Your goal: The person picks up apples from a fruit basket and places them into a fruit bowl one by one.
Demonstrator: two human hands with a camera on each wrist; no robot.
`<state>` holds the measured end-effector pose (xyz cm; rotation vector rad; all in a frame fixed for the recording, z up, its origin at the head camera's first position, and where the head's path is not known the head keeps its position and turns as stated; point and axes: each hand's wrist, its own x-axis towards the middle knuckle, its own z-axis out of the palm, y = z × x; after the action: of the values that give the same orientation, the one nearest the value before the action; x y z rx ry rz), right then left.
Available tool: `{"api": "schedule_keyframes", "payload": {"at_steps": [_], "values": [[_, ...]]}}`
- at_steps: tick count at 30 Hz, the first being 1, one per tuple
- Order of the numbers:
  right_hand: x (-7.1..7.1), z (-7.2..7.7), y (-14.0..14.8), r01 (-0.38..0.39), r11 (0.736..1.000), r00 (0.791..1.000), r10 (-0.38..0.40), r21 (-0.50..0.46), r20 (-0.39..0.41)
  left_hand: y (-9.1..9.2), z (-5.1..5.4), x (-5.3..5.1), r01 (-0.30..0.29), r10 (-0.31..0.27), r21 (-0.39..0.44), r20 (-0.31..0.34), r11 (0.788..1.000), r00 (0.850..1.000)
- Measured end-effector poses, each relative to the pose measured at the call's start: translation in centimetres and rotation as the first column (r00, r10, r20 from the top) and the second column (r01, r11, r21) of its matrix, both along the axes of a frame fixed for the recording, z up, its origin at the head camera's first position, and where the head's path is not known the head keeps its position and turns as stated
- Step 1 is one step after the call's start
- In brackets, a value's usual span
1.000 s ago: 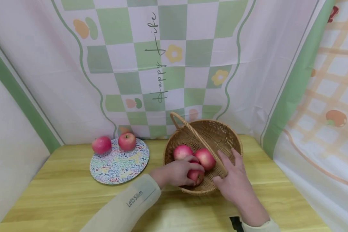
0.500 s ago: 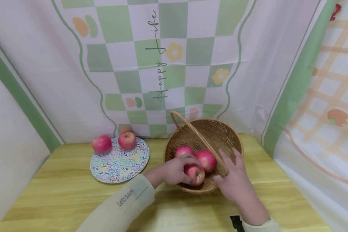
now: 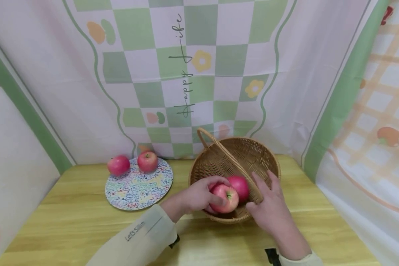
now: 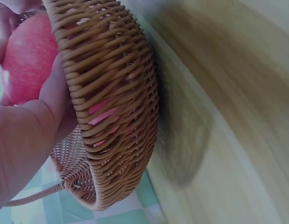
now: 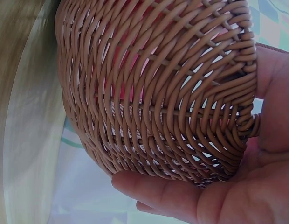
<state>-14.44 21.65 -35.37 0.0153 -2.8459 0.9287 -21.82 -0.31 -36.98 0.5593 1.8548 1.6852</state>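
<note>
My left hand grips a red-pink apple at the near left side of the wicker basket. In the left wrist view, thumb and fingers lie around that apple by the rim. Behind it in the basket, partly hidden, sits another apple. My right hand holds the basket's right rim at the foot of the arched handle. The right wrist view has its fingers against the outside of the weave.
A round plate with a multicoloured pattern lies left of the basket on the wooden table. Two apples rest at its far edge, the left apple overhanging the rim and the right apple on it. A checked cloth hangs behind.
The apple in my left hand has come up slightly and turned its stem end more into view. The apple at the basket's back left is out of sight now. My right hand stays put.
</note>
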Motion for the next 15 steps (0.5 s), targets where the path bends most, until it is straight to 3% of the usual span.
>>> {"api": "schedule_keyframes", "payload": {"at_steps": [8, 15], "values": [[0.0, 0.1, 0.0, -0.003, 1.0, 1.0, 0.003, -0.005, 0.016, -1.2, 0.2, 0.6, -0.065, 0.034, 0.171, 0.177, 0.983, 0.984], [-0.1, 0.1, 0.0, 0.001, 1.0, 1.0, -0.001, -0.003, 0.008, -3.3, 1.1, 0.9, -0.058, 0.008, 0.251, 0.194, 0.966, 0.981]]}}
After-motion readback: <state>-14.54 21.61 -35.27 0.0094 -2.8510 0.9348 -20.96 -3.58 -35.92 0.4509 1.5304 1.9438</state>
